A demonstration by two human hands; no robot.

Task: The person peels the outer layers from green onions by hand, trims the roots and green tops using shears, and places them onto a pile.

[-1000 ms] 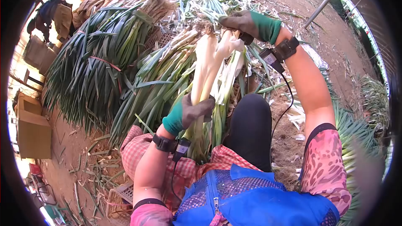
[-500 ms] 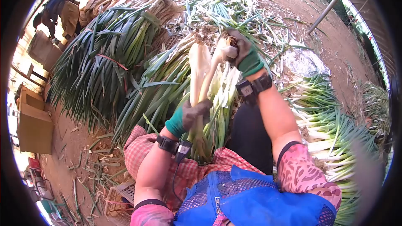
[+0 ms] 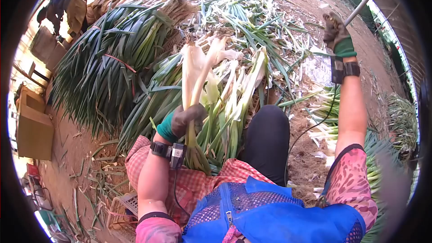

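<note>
My left hand (image 3: 188,119), in a dark-palmed glove with a green cuff, is wrapped round a large green onion (image 3: 200,75) held nearly upright over my lap. Its pale end points up, with loose whitish outer skin peeling away, and its leaves hang below the fist. Off to the right, my right hand (image 3: 336,33), gloved alike, is raised away from the onion, fingers apart and slightly bent, with nothing visible in them. Just beyond its fingertips is a small white scrap (image 3: 323,5). Several partly stripped onions (image 3: 243,92) lie before my knees.
A tied bundle of green onions (image 3: 108,63) stands at left. Leaf trimmings (image 3: 252,11) litter the ground ahead. Cleaned onions (image 3: 333,108) lie in a row at right. A plastic crate (image 3: 119,211) is by my left side; a metal pole (image 3: 364,0) slants at upper right.
My right hand has left the top of the onion and swung out to the upper right. My left hand, still gripping the onion, has shifted slightly left.
</note>
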